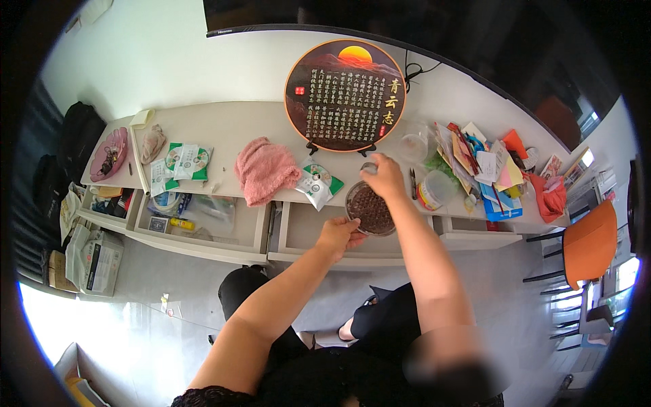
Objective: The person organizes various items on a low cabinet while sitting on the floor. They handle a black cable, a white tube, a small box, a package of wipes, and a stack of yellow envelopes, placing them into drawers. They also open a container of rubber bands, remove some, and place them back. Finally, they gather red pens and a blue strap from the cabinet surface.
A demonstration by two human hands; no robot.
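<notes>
Over the open middle drawer (298, 234), a round dark brown dish (371, 209) with a honeycomb-like surface and a clear rim is tilted toward me. My left hand (337, 236) grips its lower left edge, fingers wrapped at the rim. Just above the dish's far edge, my right hand (385, 178) is closed with a small grey rounded piece (368, 167) at its fingertips; its exact kind is unclear. To the left of the dish lies a white and green packet (318, 186), beside a crumpled pink towel (264, 169).
A round decorative plaque (344, 95) stands behind on a small stand. A clear plastic tub (436, 190) and a heap of papers and stationery (485, 163) are to the right. Another open drawer (196, 234) holds small items at left. An orange chair (590, 244) stands far right.
</notes>
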